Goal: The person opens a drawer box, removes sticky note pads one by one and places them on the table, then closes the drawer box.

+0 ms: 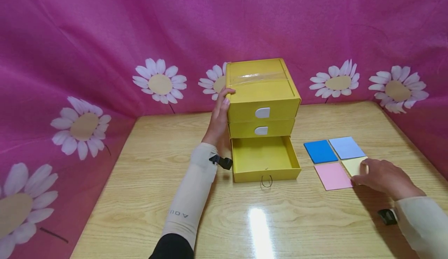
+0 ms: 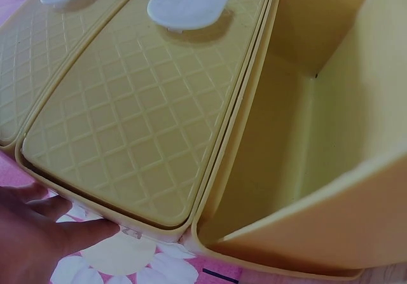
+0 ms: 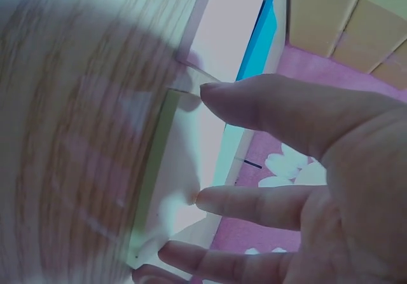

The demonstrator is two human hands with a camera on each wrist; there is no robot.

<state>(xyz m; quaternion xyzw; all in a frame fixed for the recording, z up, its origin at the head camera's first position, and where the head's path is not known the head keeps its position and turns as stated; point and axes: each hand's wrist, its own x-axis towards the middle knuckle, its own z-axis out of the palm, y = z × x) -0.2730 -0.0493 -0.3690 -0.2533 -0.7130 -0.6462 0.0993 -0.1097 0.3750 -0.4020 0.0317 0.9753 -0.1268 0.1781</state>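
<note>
A yellow drawer cabinet [image 1: 263,81] stands on the table, its bottom drawer [image 1: 266,154] pulled out with nothing visible inside. My left hand [image 1: 219,117] rests against the cabinet's left side near the top, and in the left wrist view its fingers [image 2: 82,233] lie along that side. To the right of the cabinet, my right hand [image 1: 388,175] is over a pale yellow sticky-note pad [image 1: 352,165]. In the right wrist view its thumb [image 3: 254,100] and fingers [image 3: 254,206] are spread at the pad, without a visible grip.
Beside the yellow pad lie a pink pad [image 1: 333,176], a blue pad [image 1: 320,151] and a light blue pad [image 1: 346,147]. A thin dark loop [image 1: 266,182] hangs at the open drawer's front. The two upper drawers have white handles [image 1: 262,112]. A pink flowered cloth [image 1: 280,21] surrounds the wooden table [image 1: 140,196].
</note>
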